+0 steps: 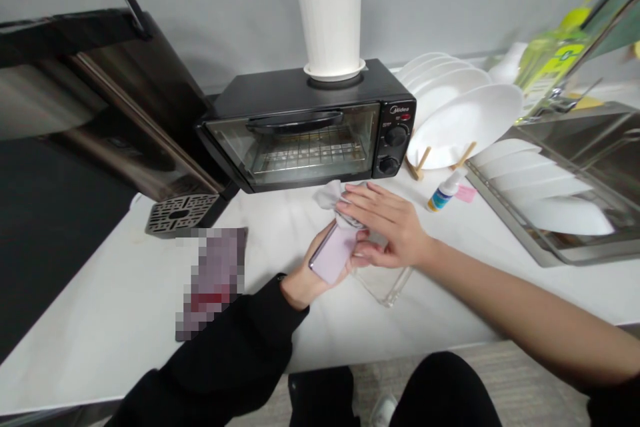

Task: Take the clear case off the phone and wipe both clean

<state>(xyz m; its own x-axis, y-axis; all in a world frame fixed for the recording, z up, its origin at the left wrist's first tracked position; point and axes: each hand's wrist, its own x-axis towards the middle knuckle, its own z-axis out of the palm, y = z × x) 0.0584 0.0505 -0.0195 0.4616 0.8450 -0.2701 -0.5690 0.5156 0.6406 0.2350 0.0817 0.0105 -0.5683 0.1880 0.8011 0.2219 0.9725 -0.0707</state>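
Observation:
A pale pink phone [334,255] lies tilted in my left hand [306,279], its back facing up. My right hand [387,221] is over the phone's far end and presses a light grey cloth [329,196] against it, with the fingers closed on the cloth. Beneath my hands, a clear phone case [384,290] rests on the white counter [270,227]. A small spray bottle [443,192] with a blue and yellow label stands to the right of my right hand, beside a pink slip [466,194].
Behind my hands is a black toaster oven [300,147] with a white cup [331,13] on top. White plates [465,120] stand in a rack near a sink [540,253]. On the left are a dark appliance [145,100] and a pixelated flat item [213,280].

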